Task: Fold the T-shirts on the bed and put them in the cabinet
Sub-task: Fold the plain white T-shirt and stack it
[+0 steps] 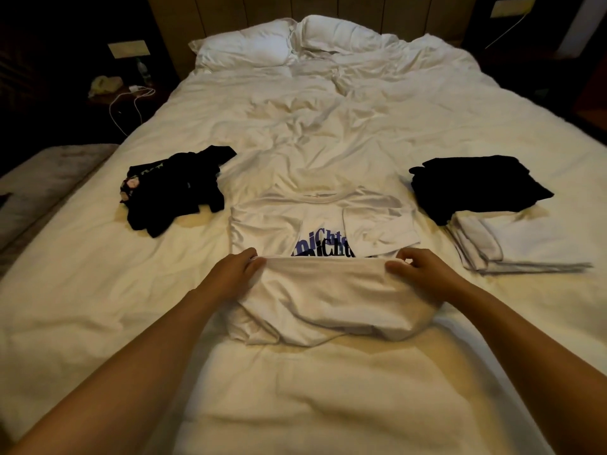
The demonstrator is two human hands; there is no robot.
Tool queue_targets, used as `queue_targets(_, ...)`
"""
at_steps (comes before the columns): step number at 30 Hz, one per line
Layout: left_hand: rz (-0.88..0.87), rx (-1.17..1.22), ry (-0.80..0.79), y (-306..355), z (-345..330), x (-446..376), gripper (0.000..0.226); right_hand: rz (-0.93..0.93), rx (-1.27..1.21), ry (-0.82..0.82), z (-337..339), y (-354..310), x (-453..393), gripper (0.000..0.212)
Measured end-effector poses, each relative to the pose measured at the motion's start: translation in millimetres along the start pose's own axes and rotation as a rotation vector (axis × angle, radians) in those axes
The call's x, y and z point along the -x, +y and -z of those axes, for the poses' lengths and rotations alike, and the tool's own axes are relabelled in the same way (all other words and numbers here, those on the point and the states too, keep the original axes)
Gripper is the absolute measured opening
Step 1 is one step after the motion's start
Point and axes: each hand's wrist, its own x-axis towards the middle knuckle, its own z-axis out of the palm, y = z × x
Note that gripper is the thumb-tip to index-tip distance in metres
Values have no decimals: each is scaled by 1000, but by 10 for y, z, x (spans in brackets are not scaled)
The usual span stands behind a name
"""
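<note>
A white T-shirt with blue and black lettering lies flat on the bed, its sleeves folded inward. Its lower part is lifted and doubled over toward the collar. My left hand pinches the left end of that raised fold. My right hand pinches the right end. A crumpled black T-shirt lies to the left. On the right sits a folded black T-shirt, resting partly on folded white T-shirts.
Two white pillows lie at the head of the bed against a wooden headboard. A dark nightstand at the left holds a white cable, a bottle and a pale cloth. A grey bench stands along the bed's left side.
</note>
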Motion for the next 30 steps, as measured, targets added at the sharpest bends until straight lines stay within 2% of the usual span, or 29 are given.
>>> queue_targets(5, 37, 72, 28, -7, 278, 206, 49, -56, 147, 14, 226, -133, 133, 25)
queue_targets(7, 26, 38, -23, 3, 413, 252, 57, -55, 256, 32, 278, -134, 131, 30)
queue_targets(9, -1, 26, -84, 42, 550, 282, 61, -56, 229, 75, 304, -186, 142, 29)
queue_targets(12, -16, 13, -125, 121, 706, 273, 45, -79, 37, 112, 324, -285, 128, 26)
queue_targets(18, 171, -137, -93, 179, 877, 95, 22, -56, 350, 153, 397, -330, -51, 23)
queue_targets(20, 211, -37, -46, 241, 853, 19, 19, -34, 423, 202, 413, -298, -150, 21)
queue_targets(23, 332, 292, 92, 331, 743, -88, 14, -40, 542, 286, 407, -212, -313, 19)
queue_targets(25, 361, 321, 184, 338, 653, -174, 14, -88, 490, 336, 386, -174, -424, 17)
queue_targets(30, 262, 63, 219, 288, 440, -421, 15, -239, 187, 433, 309, -185, -744, 22)
